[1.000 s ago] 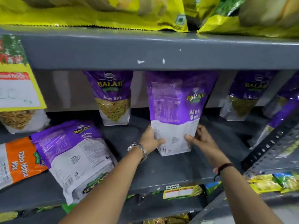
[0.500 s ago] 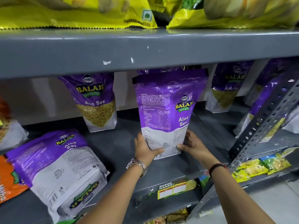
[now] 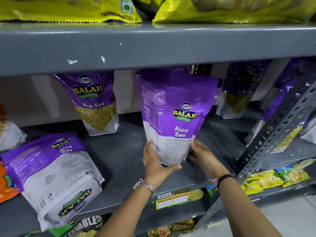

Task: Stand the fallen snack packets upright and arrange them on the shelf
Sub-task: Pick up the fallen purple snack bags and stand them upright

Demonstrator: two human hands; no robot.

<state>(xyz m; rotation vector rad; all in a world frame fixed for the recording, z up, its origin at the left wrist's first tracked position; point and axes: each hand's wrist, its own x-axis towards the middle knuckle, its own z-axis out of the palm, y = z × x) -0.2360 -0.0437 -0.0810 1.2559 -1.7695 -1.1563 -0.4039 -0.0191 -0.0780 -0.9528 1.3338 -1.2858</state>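
A purple and white Aloo Sev packet (image 3: pixel 174 115) stands upright in the middle of the grey shelf (image 3: pixel 119 161), its back side facing me. My left hand (image 3: pixel 157 163) cups its lower left corner and bottom edge. My right hand (image 3: pixel 202 154) presses on its lower right side. Another Aloo Sev packet (image 3: pixel 51 175) lies flat on the shelf at the left, hanging over the front edge. An upright packet (image 3: pixel 95 101) stands behind at the rear wall, and one more upright packet (image 3: pixel 239 93) stands further right.
An orange packet (image 3: pixel 6 182) lies at the far left edge. The shelf above (image 3: pixel 153 47) carries yellow wafer bags (image 3: pixel 222 9). A perforated grey upright (image 3: pixel 280 120) divides this bay from the right one. Small yellow packets (image 3: pixel 273 178) sit lower right.
The view has shifted closer and to the left. The held packet has turned a little, and my left hand has slid under its lower left corner.
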